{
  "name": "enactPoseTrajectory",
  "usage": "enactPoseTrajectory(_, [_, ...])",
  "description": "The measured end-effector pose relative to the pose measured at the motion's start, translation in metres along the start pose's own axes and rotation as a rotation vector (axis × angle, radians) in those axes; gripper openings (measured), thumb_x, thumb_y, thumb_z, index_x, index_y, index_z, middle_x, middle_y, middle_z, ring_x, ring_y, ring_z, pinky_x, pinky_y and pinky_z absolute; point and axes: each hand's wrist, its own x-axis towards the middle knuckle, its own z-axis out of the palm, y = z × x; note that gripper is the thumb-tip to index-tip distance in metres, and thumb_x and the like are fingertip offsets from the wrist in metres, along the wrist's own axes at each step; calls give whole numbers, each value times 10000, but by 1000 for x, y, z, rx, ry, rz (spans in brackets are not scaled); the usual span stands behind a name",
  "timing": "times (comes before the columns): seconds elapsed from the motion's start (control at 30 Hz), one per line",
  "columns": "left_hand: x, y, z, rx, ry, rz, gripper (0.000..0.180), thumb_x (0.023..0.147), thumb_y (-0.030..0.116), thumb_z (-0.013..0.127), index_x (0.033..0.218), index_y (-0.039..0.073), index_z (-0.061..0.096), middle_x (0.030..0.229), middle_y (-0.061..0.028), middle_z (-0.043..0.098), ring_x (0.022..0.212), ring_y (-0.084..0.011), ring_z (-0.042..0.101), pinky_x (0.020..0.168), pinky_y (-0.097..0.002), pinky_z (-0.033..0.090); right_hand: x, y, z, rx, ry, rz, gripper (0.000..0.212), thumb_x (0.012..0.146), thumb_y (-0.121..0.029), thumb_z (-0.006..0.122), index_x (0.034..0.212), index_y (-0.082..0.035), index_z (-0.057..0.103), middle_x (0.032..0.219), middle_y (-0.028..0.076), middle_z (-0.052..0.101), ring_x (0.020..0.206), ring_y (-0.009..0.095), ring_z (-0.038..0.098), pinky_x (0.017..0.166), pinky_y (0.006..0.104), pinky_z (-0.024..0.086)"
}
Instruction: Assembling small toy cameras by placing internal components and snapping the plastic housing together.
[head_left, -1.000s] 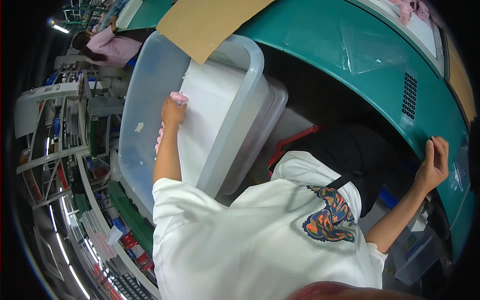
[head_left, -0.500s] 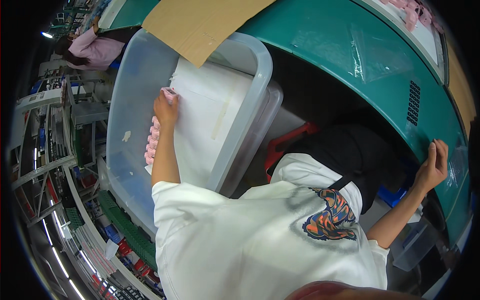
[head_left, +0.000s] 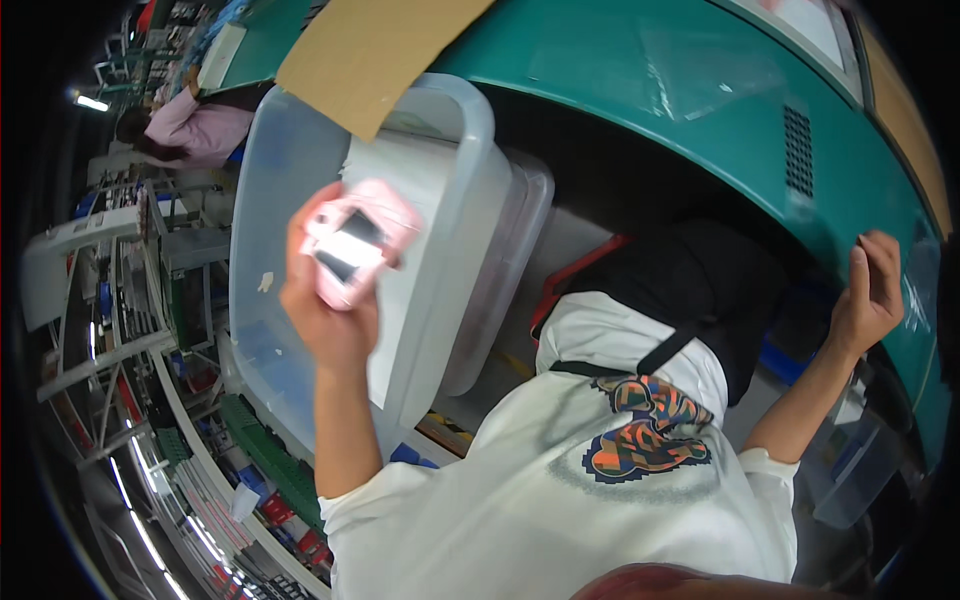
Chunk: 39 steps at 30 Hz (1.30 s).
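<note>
My left hand is closed around a pink plastic device with a dark, shiny screen on its face. It holds the device raised above a big translucent plastic bin, with glare across the screen. White sheet material lies inside the bin, partly covered by the hand and device. Over at the right, my right hand hovers by the edge of the green table. Its fingers are loosely bent and apart, and nothing shows in them.
Brown cardboard overhangs the bin's far end. Clear plastic film and a black dotted strip lie on the green table. Beside the bin on the left run metal racks. A person in pink sits at the far left.
My left hand has lifted up and nearer from inside the bin, with the pink device now large in view. The row of pink pieces is now hidden. My right hand has risen slightly.
</note>
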Motion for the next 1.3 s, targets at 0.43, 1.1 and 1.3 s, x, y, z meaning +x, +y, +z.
enactPoseTrajectory(0.43, [-89, -36, 237, -213, -970, -627, 744, 815, 422, 490, 1384, -57, 489, 1269, -245, 596, 1119, -310, 602, 969, -388, 484, -5, -99, -20, 37, -251, -281, 172, 613, 21, 741, 784, 16, 725, 781, 109, 612, 570, 153, 443, 496, 253, 352])
enactPoseTrajectory(1.1, [-109, -74, 268, -454, -1139, -664, 654, 824, 234, 407, 1400, -64, 484, 1350, -211, 538, 1219, -317, 534, 1042, -424, 409, -13, -101, -35, -141, -302, -150, 142, 602, 25, 679, 676, 4, 559, 733, 73, 518, 552, 168, 338, 472, 285, 274])
enactPoseTrajectory(1.3, [-104, -74, 262, -196, -1158, -536, 617, 817, 135, 388, 1393, -65, 483, 1349, -198, 514, 1197, -303, 514, 1029, -401, 408, -10, -104, -31, -274, -392, -206, 151, 610, -14, 671, 659, -5, 529, 725, 69, 500, 558, 171, 306, 474, 295, 257])
